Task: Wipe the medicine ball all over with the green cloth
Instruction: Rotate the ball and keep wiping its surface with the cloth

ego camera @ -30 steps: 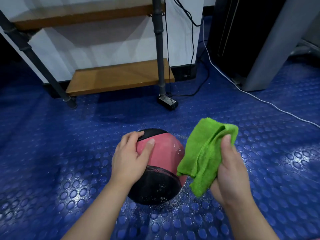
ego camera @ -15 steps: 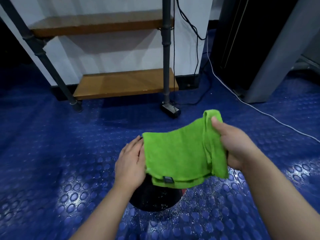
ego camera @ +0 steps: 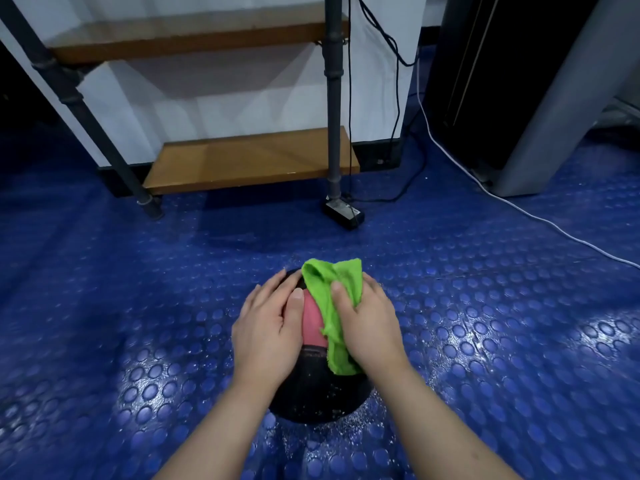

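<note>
Looking down through the head view, we see the medicine ball (ego camera: pixel 313 323) sitting on the blue studded floor (ego camera: pixel 502 323) just below the centre of the frame, between two bare forearms that come up from the bottom edge. We can make out a pink band across its top and a black lower half speckled with pale specks; we cannot tell whether these are droplets or grit.

The left hand (ego camera: pixel 268 336) lies spread on the ball's left side. Its fingers are straight and close together, reaching toward the far rim, and its thumb stretches along the pink band. The right hand (ego camera: pixel 369 327) covers the ball's right side and holds the green cloth (ego camera: pixel 329 289) bunched against the surface. Its thumb curls over a fold of the cloth and presses it down, while the fingers curve over the far right of the ball. One end of the cloth sticks out above the thumb, toward the top of the ball. The other end comes out under the heel of the palm onto the black half. The two thumbs are near each other, with a strip of pink between them.

Across the upper left we see a wooden shelf (ego camera: pixel 249 161) low to the floor, beside a grey post (ego camera: pixel 334 98). At the post's foot lies a black power brick (ego camera: pixel 343 211). A white cable (ego camera: pixel 519 207) trails over the floor toward the right edge, passing a dark cabinet (ego camera: pixel 502 81) in the upper right corner.
</note>
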The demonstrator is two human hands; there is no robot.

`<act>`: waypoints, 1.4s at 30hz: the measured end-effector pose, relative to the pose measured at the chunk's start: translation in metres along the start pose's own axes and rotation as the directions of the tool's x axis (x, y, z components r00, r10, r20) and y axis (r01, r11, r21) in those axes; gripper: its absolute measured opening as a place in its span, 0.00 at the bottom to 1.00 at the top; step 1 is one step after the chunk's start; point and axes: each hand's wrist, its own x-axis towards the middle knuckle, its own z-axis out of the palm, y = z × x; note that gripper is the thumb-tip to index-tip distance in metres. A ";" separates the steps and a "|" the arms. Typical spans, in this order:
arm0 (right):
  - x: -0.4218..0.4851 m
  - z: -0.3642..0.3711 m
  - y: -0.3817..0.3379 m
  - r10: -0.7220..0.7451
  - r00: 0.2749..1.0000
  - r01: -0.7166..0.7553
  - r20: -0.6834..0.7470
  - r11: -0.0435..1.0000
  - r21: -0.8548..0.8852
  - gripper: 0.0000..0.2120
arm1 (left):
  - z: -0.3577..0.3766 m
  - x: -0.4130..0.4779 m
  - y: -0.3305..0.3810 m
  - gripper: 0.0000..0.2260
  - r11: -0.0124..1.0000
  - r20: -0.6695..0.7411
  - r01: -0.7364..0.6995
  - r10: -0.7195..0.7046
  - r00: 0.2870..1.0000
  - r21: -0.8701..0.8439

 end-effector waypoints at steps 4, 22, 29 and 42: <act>0.025 -0.020 0.003 0.233 0.972 -0.235 0.028 0.963 0.131 0.15 | 0.003 -0.002 0.006 0.24 1.000 -0.004 0.004 -0.004 1.000 0.010; 0.021 -0.015 0.000 0.113 0.994 -0.110 -0.015 0.988 0.112 0.14 | 0.001 -0.009 0.018 0.27 0.997 0.002 0.070 -0.070 0.998 0.040; -0.005 -0.018 0.003 0.106 0.990 -0.101 -0.094 0.993 0.065 0.15 | 0.005 -0.011 0.023 0.25 0.989 -0.011 0.113 -0.112 0.994 0.094; 0.019 -0.033 0.007 0.191 0.982 -0.191 -0.009 0.981 0.041 0.14 | 0.005 -0.014 0.025 0.26 0.993 -0.031 0.084 -0.082 0.996 0.082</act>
